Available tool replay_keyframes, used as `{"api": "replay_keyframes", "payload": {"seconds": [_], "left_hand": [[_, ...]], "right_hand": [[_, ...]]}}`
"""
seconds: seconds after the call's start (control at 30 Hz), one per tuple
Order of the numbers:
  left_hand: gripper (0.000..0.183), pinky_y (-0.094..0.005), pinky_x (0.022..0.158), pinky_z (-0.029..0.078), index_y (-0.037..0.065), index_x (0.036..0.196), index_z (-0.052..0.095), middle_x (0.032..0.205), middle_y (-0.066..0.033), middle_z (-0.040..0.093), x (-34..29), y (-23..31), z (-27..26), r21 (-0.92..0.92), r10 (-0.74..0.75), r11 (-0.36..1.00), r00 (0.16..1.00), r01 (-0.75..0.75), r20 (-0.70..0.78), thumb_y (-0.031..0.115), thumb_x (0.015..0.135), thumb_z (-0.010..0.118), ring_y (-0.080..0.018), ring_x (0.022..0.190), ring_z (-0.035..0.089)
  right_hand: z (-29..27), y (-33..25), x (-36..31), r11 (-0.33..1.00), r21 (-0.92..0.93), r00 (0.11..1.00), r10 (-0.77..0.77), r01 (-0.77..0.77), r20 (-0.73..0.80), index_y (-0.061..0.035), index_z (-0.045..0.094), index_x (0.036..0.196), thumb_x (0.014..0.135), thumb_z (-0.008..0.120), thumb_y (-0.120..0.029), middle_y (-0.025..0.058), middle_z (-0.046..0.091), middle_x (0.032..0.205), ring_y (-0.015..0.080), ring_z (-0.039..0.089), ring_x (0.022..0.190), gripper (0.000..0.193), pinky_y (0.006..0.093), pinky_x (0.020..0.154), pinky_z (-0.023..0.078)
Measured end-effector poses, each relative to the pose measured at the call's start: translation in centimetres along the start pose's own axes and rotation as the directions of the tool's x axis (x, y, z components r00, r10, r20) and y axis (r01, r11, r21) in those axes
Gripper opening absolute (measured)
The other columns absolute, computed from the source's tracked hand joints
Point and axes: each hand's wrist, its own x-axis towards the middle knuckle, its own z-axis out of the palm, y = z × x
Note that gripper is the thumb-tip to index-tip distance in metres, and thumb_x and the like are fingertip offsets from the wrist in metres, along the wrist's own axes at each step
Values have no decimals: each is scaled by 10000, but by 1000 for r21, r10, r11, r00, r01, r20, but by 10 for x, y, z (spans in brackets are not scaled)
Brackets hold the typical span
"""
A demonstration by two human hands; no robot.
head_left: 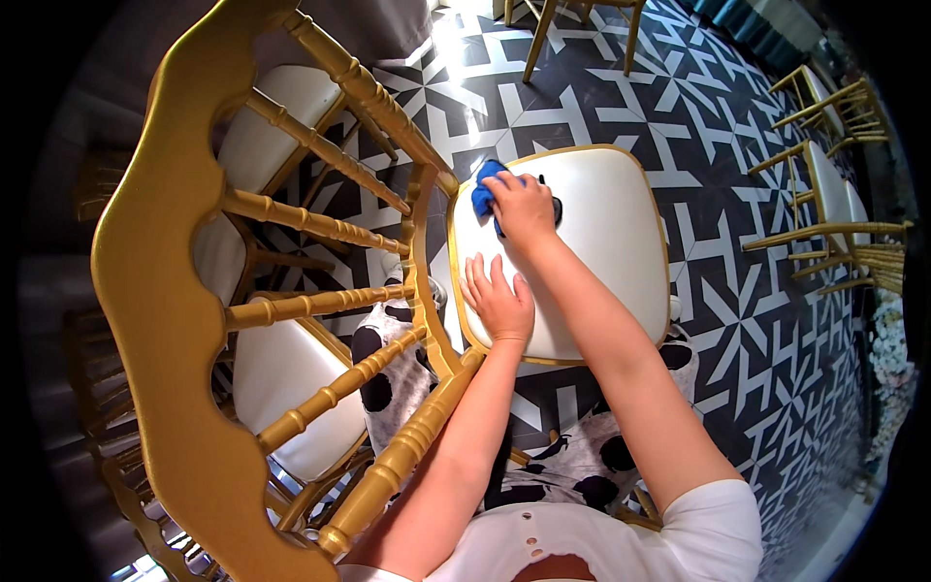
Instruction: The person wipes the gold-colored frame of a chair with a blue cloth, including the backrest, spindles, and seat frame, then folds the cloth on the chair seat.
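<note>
A gold chair's white seat point(592, 262) lies in front of me, its spindled gold backrest point(165, 262) rising on the left. My right hand point(524, 211) is closed on a blue cloth point(488, 189), pressed to the far left part of the seat. A small black object point(557, 210) shows at the right edge of that hand; its kind is mostly hidden. Flat on the seat's near left part rests my left hand point(498, 303), fingers spread and holding nothing.
Other gold chairs with white seats point(291, 388) crowd the left side behind the backrest. More chairs point(824, 199) stand at the right, and chair legs point(540, 44) show at the top. The floor point(737, 320) is black-and-white patterned. White flowers point(890, 339) edge the far right.
</note>
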Motion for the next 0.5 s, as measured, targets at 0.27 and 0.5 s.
{"api": "replay_keyframes", "payload": {"seconds": [0.27, 0.5], "left_hand": [[487, -550, 1162, 191, 12, 1286, 513, 1424, -227, 412, -3, 9, 5, 74, -81, 994, 995, 85, -49, 233, 860, 596, -414, 1393, 314], [467, -559, 1160, 198, 28, 1273, 517, 1414, -234, 421, 0, 10, 0, 84, -18, 996, 1000, 17, 10, 184, 840, 599, -422, 1390, 320]], "right_hand": [[-7, -22, -15, 884, 226, 888, -444, 410, 124, -242, 676, 1070, 764, 730, -264, -45, 623, 1172, 275, 588, 1078, 312, 434, 825, 484], [16, -1, 19, 987, 68, 989, -145, 143, 25, -237, 659, 1081, 771, 743, -293, -15, 645, 1112, 278, 594, 1072, 325, 438, 840, 480]]}}
